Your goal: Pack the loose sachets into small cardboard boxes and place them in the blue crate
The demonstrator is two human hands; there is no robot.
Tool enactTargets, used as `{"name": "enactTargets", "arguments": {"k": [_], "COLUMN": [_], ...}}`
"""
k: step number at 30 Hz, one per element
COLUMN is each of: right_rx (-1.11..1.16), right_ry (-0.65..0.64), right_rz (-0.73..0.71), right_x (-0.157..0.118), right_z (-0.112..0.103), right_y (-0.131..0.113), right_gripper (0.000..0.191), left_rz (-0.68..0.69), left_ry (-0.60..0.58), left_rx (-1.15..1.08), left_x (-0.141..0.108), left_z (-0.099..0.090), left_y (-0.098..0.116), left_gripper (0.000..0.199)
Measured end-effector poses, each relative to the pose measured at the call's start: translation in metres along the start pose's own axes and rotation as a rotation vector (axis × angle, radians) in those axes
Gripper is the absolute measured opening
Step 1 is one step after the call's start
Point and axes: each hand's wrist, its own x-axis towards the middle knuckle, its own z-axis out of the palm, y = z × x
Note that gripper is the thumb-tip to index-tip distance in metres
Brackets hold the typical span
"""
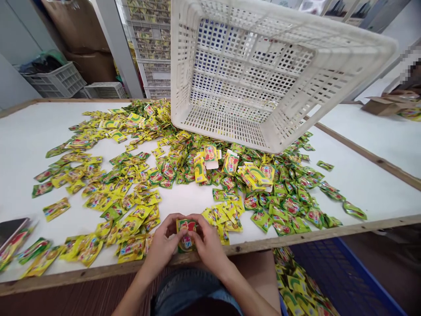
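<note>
At the table's front edge, my left hand (165,240) and my right hand (208,239) are both closed round a small printed candy box (186,241), green and yellow with a red picture. Both thumbs press on its front face; the other fingers curl behind it, partly hidden. Yellow candy packets (133,248) lie just left of my left hand. More yellow packets (226,215) spread beside my right hand. Farther back, several small open cartons (256,175) rest on a heap of green candy packets (289,206).
A white perforated crate (237,127) stands tilted over the heap, its opening facing me. Stacked crates (153,48) rise behind the table. Below the right front edge sits a blue crate (348,272) with packets. A wooden strip (371,158) runs along the right.
</note>
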Motion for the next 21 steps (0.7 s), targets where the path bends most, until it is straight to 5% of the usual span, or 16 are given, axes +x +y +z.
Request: {"name": "enactTargets", "arguments": {"k": [6,13,17,19,21], "right_rx": [0.001,0.094,0.002,-0.26,-0.638], "right_ry": [0.136,0.29,0.519,0.692,0.729], "right_rz": [-0.026,0.023,0.119,0.19,0.386], "right_x": [-0.003,-0.019,-0.055,-0.088,-0.123], "right_z": [0.0,-0.025,-0.087,-0.138,-0.188], "right_y": [-0.003,-0.007,-0.002,0.007,0.019], "right_gripper": [0.032,0.05,0.052,0.059,0.064], "left_rz": [0.02,0.023,0.129,0.199,0.175], "left_ry": [0.114,-0.052,-0.128,0.059,0.269], "left_rx": [-0.116,-0.246,-0.062,0.121,0.342], "left_x": [0.006,0.021,0.06,0.098,0.14], "left_z": [0.014,0.059,0.08,0.077,0.067], "left_y": [0.014,0.033,0.046,0.049,0.047], "left_gripper": [0.03,0.04,0.044,0.049,0.057]}}
